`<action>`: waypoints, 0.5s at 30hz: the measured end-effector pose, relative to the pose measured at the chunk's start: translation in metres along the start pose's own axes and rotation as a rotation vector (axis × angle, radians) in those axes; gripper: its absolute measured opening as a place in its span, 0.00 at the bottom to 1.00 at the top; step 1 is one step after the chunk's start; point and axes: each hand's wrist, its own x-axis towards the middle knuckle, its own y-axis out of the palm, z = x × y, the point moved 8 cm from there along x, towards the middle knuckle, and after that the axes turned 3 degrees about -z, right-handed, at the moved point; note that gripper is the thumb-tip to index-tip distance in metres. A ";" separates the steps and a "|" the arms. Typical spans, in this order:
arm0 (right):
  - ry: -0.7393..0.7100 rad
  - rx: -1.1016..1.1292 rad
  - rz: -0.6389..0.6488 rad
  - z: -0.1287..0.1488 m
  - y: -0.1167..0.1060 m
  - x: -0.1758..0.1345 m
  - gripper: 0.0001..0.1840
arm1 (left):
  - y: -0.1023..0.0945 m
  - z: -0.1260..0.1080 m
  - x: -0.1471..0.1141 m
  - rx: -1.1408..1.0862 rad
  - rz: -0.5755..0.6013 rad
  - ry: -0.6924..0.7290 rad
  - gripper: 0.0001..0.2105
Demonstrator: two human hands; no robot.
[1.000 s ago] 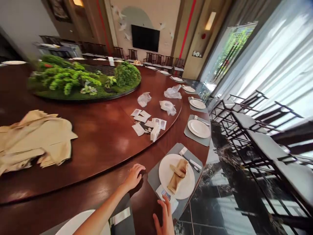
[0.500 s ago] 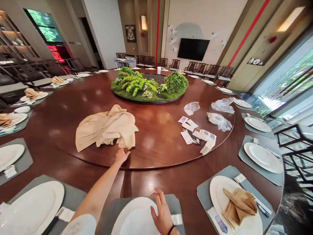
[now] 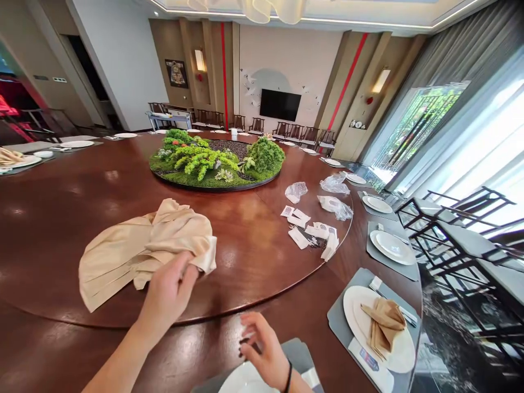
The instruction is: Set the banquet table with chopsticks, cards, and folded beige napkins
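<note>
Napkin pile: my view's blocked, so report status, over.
Left hand touching napkin pile, grip partly hidden. Right hand open beside near plate. Packets and plastic bags right of napkin pile.

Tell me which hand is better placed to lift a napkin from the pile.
Likely left: your left hand appears to pinch the beige cloth napkins, while your right hand hovers apart from them, over a white plate.

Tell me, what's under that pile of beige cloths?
Glossy brown tabletop shows around the pile of beige cloths, which the left hand touches. Whatever lies directly beneath is covered, so I can't tell.
</note>
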 end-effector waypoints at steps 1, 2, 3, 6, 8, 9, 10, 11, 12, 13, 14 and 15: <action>-0.005 0.137 0.082 0.022 0.018 0.011 0.28 | 0.000 -0.024 -0.008 -0.029 0.096 0.037 0.08; -0.042 0.250 0.107 0.042 0.032 0.022 0.37 | 0.005 -0.041 -0.016 -0.043 0.180 0.046 0.08; -0.076 0.318 0.093 0.058 0.040 0.033 0.44 | 0.011 -0.051 -0.023 -0.044 0.246 0.040 0.09; -0.117 0.265 -0.092 0.078 0.037 0.057 0.44 | 0.032 -0.052 -0.036 0.008 0.351 -0.002 0.09; -0.120 0.055 -0.150 0.082 0.024 0.066 0.30 | 0.038 -0.045 -0.038 0.049 0.384 -0.002 0.08; -0.135 -0.063 -0.147 0.085 0.016 0.068 0.23 | 0.038 -0.042 -0.037 0.069 0.390 0.005 0.08; -0.159 -0.162 -0.131 0.089 0.009 0.069 0.18 | 0.035 -0.042 -0.035 0.085 0.389 0.015 0.07; -0.183 -0.231 -0.104 0.093 0.002 0.069 0.15 | 0.030 -0.043 -0.032 0.096 0.379 0.028 0.07; -0.201 -0.265 -0.069 0.097 -0.005 0.069 0.14 | 0.024 -0.046 -0.028 0.106 0.361 0.042 0.07; -0.209 -0.272 -0.028 0.101 -0.011 0.069 0.14 | 0.016 -0.050 -0.025 0.114 0.338 0.054 0.08; -0.208 -0.265 0.020 0.105 -0.016 0.068 0.15 | 0.008 -0.055 -0.021 0.121 0.312 0.063 0.08; -0.204 -0.258 0.068 0.108 -0.020 0.067 0.15 | 0.000 -0.061 -0.017 0.132 0.293 0.069 0.08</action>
